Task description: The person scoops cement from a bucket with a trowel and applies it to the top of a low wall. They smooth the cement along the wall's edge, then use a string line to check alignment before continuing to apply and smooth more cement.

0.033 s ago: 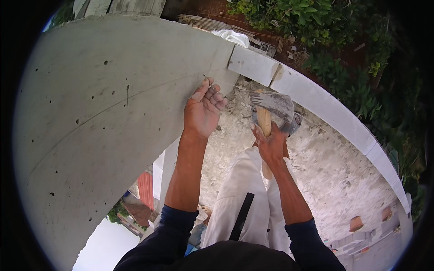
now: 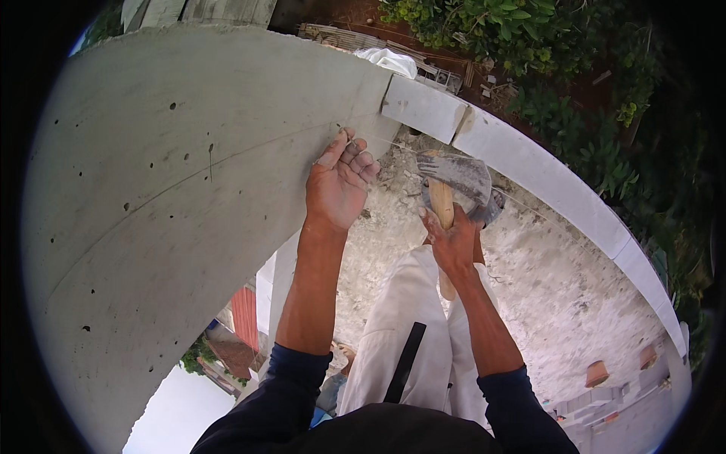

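Note:
My left hand point(image 2: 344, 178) is raised against the grey plastered wall point(image 2: 189, 144). Its thumb and forefinger pinch a thin nail point(image 2: 339, 127), whose tip points at the wall; the other fingers curl loosely. A thin string point(image 2: 395, 144) stretches from near these fingers to the right, passing by the hatchet. My right hand point(image 2: 455, 240) is wrapped round the wooden handle point(image 2: 441, 198) of a hatchet point(image 2: 463, 175). The wide, dusty metal head lies at the far end, close to my foot. Below the grip, the handle's lower end shows between my white-trousered legs.
A low wall of pale blocks point(image 2: 544, 163) curves along the right, with bushes point(image 2: 522, 30) beyond and below it. Rough, mortar-strewn floor point(image 2: 544, 280) lies under me. Two reddish brick pieces point(image 2: 597, 374) rest at the lower right. Rooftops point(image 2: 243, 318) show far below on the left.

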The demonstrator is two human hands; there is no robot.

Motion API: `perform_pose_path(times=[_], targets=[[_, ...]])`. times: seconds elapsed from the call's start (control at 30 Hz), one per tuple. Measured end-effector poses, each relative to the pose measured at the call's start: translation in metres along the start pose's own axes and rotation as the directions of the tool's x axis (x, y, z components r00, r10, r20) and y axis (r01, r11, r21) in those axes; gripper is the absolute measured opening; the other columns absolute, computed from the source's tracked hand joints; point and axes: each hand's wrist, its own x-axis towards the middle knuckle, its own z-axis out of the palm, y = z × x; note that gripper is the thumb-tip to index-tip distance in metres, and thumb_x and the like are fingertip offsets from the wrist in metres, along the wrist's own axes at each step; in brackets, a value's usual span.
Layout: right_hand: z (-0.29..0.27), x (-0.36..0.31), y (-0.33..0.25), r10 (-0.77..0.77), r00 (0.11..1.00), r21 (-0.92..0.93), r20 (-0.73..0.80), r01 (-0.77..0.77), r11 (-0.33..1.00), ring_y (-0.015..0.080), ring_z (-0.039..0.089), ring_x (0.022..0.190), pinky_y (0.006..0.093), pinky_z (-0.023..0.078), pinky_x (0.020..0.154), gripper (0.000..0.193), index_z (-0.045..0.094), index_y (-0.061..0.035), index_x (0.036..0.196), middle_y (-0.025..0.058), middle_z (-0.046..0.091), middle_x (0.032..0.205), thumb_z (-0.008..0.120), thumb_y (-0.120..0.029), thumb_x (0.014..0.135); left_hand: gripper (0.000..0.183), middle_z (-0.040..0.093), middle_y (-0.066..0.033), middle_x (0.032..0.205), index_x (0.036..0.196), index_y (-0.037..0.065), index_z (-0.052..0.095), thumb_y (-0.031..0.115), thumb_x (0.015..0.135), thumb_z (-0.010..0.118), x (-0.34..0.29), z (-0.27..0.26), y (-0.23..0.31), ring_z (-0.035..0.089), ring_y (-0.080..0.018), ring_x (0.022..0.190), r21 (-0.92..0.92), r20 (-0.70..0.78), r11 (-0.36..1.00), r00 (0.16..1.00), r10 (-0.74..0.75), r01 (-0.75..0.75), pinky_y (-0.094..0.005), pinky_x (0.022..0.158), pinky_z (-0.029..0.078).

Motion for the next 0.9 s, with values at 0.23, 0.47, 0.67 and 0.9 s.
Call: perform_pose_path(times=[0.23, 0.47, 0.67, 0.9], targets=[[0.009, -0.002, 0.026, -0.023, 0.999, 0.03, -0.031, 0.024, 0.999, 0.014, 0.062, 0.057, 0.0275, 0.048, 0.053, 0.037, 0.062, 0.0107, 0.101, 0.0087, 0.067, 0.072, 0.074, -0.022, 0.089, 0.016, 0.065, -0.0013, 0.101, 0.11, 0.012, 0.062, 0.024, 0.1, 0.058, 0.001, 0.007, -0.003, 0.063, -0.0186, 0.096, -0.089, -0.022, 0.995, 0.999, 0.049, -0.051, -0.0387, 0.093, 0.049], [0.015, 0.005, 0.028, -0.278, 0.957, 0.183, -0.085, 0.289, 0.94, 0.0281, 0.066, 0.064, 0.0383, 0.052, 0.059, 0.035, 0.064, 0.008, 0.106, 0.0189, 0.066, 0.086, 0.073, -0.02, 0.088, 0.014, 0.065, -0.0002, 0.101, 0.109, 0.013, 0.062, 0.023, 0.101, 0.057, 0.007, 0.006, -0.006, 0.061, -0.0187, 0.101, -0.122, -0.034, 0.99, 0.997, 0.07, -0.074, -0.0391, 0.098, 0.046], [0.043, 0.02, 0.043, -0.457, 0.888, 0.09, -0.051, 0.46, 0.884, 0.0279, 0.065, 0.061, 0.0375, 0.052, 0.056, 0.034, 0.058, 0.0091, 0.113, 0.0176, 0.067, 0.079, 0.066, -0.008, 0.085, 0.014, 0.065, -0.0009, 0.102, 0.109, 0.012, 0.062, 0.022, 0.102, 0.055, 0.008, 0.004, -0.009, 0.06, -0.0188, 0.103, -0.092, -0.008, 0.991, 0.996, 0.093, -0.093, -0.0393, 0.101, 0.044], [0.049, 0.034, 0.042, -0.71, 0.7, -0.182, -0.074, 0.691, 0.7, 0.0299, 0.065, 0.061, 0.0375, 0.051, 0.055, 0.044, 0.055, 0.0087, 0.114, 0.0179, 0.068, 0.081, 0.074, -0.011, 0.08, 0.014, 0.062, -0.0023, 0.098, 0.108, 0.009, 0.06, 0.021, 0.102, 0.055, 0.008, 0.012, -0.008, 0.058, -0.0187, 0.101, -0.125, -0.052, 0.986, 0.993, 0.106, -0.112, -0.0386, 0.1, 0.044]])
